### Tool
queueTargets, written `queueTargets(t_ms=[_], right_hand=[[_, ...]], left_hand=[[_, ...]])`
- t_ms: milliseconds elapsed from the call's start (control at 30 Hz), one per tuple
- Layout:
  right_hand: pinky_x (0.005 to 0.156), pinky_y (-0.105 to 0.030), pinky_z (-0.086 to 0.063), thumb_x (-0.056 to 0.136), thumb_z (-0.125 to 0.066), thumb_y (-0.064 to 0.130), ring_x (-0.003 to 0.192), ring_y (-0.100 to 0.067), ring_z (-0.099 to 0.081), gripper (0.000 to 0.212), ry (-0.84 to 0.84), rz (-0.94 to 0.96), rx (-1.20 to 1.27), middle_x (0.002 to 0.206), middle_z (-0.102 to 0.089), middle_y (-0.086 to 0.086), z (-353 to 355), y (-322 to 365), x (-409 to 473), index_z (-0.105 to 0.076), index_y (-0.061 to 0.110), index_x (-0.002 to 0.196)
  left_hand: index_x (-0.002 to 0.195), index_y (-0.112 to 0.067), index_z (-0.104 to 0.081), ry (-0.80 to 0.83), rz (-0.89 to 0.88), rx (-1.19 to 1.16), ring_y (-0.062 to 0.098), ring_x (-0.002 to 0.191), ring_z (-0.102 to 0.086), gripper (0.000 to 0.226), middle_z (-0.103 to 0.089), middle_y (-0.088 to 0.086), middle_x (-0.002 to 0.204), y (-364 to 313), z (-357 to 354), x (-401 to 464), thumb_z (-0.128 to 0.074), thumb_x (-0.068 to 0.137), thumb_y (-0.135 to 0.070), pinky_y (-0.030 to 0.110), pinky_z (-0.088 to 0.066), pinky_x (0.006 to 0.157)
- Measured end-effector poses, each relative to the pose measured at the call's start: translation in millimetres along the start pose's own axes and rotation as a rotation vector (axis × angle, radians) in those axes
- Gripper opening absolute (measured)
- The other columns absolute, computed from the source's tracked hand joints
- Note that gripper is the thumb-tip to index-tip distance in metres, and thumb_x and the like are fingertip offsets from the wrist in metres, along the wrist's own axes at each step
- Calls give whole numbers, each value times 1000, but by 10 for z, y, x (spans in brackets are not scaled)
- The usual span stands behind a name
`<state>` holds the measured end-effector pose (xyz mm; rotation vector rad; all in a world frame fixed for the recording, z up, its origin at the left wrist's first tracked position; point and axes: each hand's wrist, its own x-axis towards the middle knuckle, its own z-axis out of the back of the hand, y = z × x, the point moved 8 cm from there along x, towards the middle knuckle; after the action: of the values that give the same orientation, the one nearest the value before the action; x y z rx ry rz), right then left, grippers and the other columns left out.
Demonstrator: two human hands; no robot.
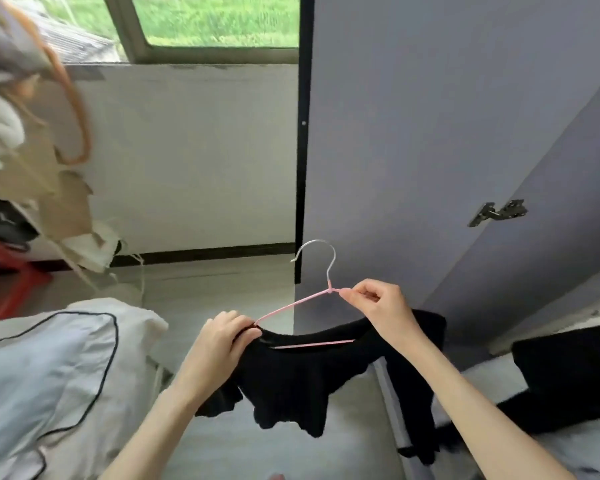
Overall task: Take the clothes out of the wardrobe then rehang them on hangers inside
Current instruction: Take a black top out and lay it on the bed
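Open floor lies between the grey wardrobe door [430, 133] on my right and the white piped pillow [49, 368] on my left. My right hand [378, 310] pinches the thin pink wire hanger [291, 304] beside its silver hook; my left hand [222, 337] grips the soft black knit top [298, 375] at the neckline, where it drapes limply from the hanger.
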<state>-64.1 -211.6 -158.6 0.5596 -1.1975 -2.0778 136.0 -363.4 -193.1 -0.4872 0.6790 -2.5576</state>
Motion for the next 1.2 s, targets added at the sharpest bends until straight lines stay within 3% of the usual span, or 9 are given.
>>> queueTargets(t_ms=[200,333,400,500,600,767,900,1000,1200], right_hand=[[58,-14,-34,82,-67,34,57,0,-48,23,211,184,-3,56,-53,14,-793,507,58,-63,19,64],[75,-27,-44,83,-66,33,78,-9,-56,16,282,455,-41,73,-59,13,-1318,1066,-86,-66,21,73],[81,-34,-44,85,-59,38,81,-12,-56,22,255,649,-79,80,-58,13,-1550,1353,-223,-68,18,82],[84,-32,-41,89,-46,40,83,-15,-56,35,199,862,-179,90,-62,3,-1913,1686,-472,-68,14,95],[80,-27,-35,92,-41,38,80,-17,-58,35,173,987,-265,88,-65,2,-2360,1941,-791,-66,14,96],[70,-23,-27,94,-40,33,68,-18,-57,34,304,1094,-193,77,-63,2,-3217,2403,-1691,-64,12,81],[68,-25,-35,93,-41,37,64,-16,-58,36,426,1187,-128,72,-64,5,-3789,2742,-2574,-64,14,78],[55,-25,-43,91,-44,37,56,-16,-57,36,517,1281,-42,66,-64,3,-4151,2955,-3190,-66,12,78],[37,-24,-40,87,-48,39,41,-14,-49,36,730,1393,143,54,-59,5,-4792,3343,-4400,-67,12,71]], left_hand=[[75,-17,-64,-338,310,120,11,71,-47,34,-56,-7,72,392,603,-760,-39,86,-37,32,-35,67],[74,-14,-66,-557,487,154,10,71,-42,37,-56,-6,72,495,1099,-1429,-43,83,-42,30,-30,71],[73,-14,-65,-654,569,187,9,71,-42,37,-53,-11,70,507,1330,-1821,-44,82,-44,29,-29,72],[73,-16,-64,-804,684,187,13,76,-49,38,-55,-13,72,510,1684,-2462,-44,82,-47,36,-36,78],[71,-22,-59,-908,794,247,16,75,-51,35,-54,-14,71,471,1946,-3119,-41,83,-49,35,-32,78],[66,-20,-55,-1066,1015,425,18,73,-51,36,-52,-10,68,318,2211,-4388,-39,85,-46,31,-28,76],[67,-13,-62,-1203,1181,600,23,75,-53,42,-56,-4,70,130,2374,-5437,-41,85,-44,35,-30,75],[67,-10,-64,-1298,1262,773,23,73,-51,40,-56,-1,68,-114,2509,-6095,-44,86,-39,29,-24,74],[68,-8,-66,-1411,1446,1123,19,76,-45,37,-60,4,72,-689,2674,-7191,-49,87,-34,38,-30,78]])
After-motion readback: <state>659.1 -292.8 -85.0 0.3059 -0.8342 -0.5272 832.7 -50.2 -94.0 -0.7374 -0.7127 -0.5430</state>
